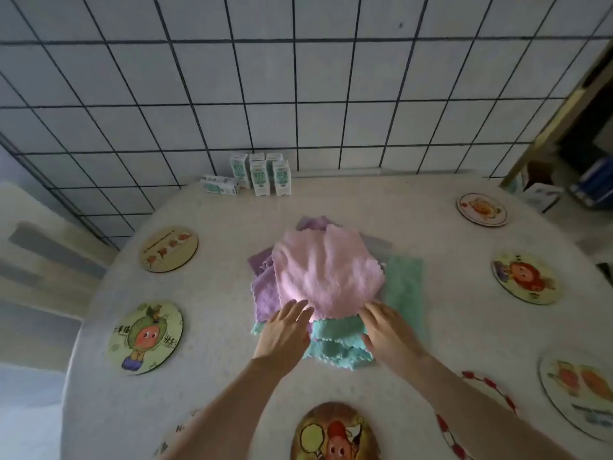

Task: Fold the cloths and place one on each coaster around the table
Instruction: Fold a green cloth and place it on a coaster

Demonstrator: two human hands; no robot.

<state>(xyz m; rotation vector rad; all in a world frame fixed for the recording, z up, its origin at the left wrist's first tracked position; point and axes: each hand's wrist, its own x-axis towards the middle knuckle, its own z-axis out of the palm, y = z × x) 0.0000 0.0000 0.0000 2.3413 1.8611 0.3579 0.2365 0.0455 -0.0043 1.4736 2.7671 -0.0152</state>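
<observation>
Pink cloth (326, 267) tops the cloth pile (335, 346); coasters (169, 249) ring it, well apart, bare. Left hand (285, 330) and right hand (388, 330) rest on its near edge, fingers (298, 308) straight, slightly spread, pinching nothing. Judgement: grip both near corners, lift clear, fold square.

cloths (328, 277) mid-table (431, 200), coasters (169, 249) around

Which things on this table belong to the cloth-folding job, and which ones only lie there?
Job: pink cloth, purple cloth, teal cloth, green cloth; round coasters around the table; left hand and right hand at the pink cloth's near edge.
Lying about: small cartons by the wall.
</observation>
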